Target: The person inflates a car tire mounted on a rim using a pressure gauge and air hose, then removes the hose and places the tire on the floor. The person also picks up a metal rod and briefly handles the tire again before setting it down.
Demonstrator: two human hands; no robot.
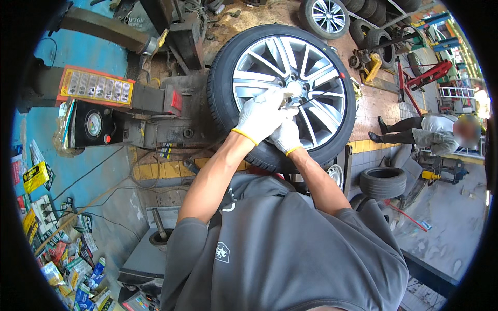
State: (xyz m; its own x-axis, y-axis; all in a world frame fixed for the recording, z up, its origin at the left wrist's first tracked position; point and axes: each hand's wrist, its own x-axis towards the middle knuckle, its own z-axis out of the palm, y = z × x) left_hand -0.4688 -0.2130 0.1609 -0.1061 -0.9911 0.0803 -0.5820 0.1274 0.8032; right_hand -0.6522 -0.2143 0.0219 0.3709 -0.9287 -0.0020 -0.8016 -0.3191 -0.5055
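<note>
In front of me a black tyre on a silver multi-spoke alloy wheel (324, 124) faces upward. Both my hands wear white knit gloves with yellow cuffs and meet just below the wheel's hub. My left hand (261, 115) lies over the lower left spokes, its fingers closed toward the pale centre of the hub. Close against it, my right hand (286, 137) is also closed, its fingertips beside the left ones. Whatever sits between the fingers is too small and covered to name. Toward the rim's upper right sits a small red piece (342, 75).
A tyre machine with a pressure gauge (94, 124) and a dark metal arm stands on the left. Another alloy wheel (324, 16) lies beyond, near stacked tyres. At right are a loose tyre (383, 182), a red stand (428, 75) and a person (436, 129). Cables trail at lower left.
</note>
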